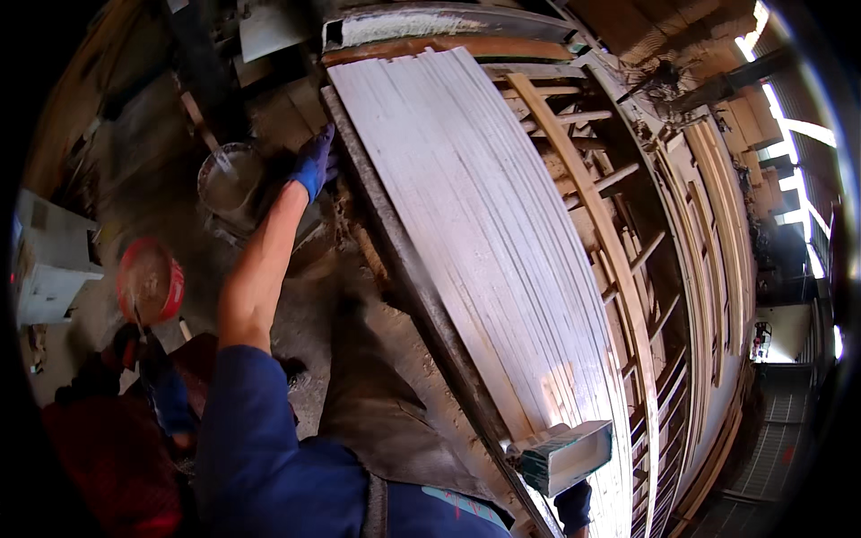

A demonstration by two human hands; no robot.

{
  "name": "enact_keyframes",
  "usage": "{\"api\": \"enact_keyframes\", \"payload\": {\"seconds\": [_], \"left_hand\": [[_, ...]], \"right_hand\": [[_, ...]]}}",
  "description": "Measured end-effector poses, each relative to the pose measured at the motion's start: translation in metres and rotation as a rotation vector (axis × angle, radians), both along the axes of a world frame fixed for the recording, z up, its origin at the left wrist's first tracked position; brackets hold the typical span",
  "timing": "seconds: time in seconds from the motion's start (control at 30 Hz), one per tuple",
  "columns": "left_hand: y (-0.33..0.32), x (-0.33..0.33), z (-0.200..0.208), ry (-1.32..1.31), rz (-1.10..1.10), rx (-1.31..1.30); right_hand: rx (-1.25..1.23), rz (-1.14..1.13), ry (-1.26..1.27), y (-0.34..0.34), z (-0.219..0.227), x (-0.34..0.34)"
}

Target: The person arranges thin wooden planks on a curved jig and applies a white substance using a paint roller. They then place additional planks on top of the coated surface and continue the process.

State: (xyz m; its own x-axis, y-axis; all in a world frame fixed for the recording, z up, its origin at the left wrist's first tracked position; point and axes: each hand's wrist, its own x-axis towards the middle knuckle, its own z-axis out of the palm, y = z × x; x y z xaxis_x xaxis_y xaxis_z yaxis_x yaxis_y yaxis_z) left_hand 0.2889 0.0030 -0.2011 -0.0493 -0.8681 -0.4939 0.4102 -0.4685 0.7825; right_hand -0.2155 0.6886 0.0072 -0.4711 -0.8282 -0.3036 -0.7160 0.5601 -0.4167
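My left hand (314, 166), in a blue glove, is stretched out beside the far left end of the wooden strips. Its fingers are apart, with nothing seen in them. Long strips (457, 188) coated whitish lie side by side on the bench; bare wood shows through near the lower end. At the lower right my right hand (572, 507), in a dark glove, is closed at a box-shaped tool (574, 455) with a pale face and dark green sides. This tool is over the lower end of the strips. My right fingers are mostly hidden.
A bucket (230, 179) with a stick stands left of my left hand. Farther left, another person's gloved hand (130, 345) is near a red bucket (150, 281). A long bare board (583, 179) crosses the rack bars right of the strips. A metal beam (448, 25) borders the far end.
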Motion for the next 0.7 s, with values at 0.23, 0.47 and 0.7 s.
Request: {"api": "enact_keyframes", "payload": {"seconds": [0.23,0.47,0.7], "left_hand": [[0.001,-0.019,-0.036,-0.575,0.132,-0.457],[-0.008,-0.018,-0.089,-0.481,0.224,-0.47],[0.014,-0.021,-0.026,-0.703,0.006,-0.463]], "right_hand": [[-0.056,-0.205,-0.116,-0.129,0.032,0.002],[-0.133,0.369,0.364,-0.434,-0.029,0.072],[-0.461,0.713,0.173,-0.688,-0.063,0.123]]}}
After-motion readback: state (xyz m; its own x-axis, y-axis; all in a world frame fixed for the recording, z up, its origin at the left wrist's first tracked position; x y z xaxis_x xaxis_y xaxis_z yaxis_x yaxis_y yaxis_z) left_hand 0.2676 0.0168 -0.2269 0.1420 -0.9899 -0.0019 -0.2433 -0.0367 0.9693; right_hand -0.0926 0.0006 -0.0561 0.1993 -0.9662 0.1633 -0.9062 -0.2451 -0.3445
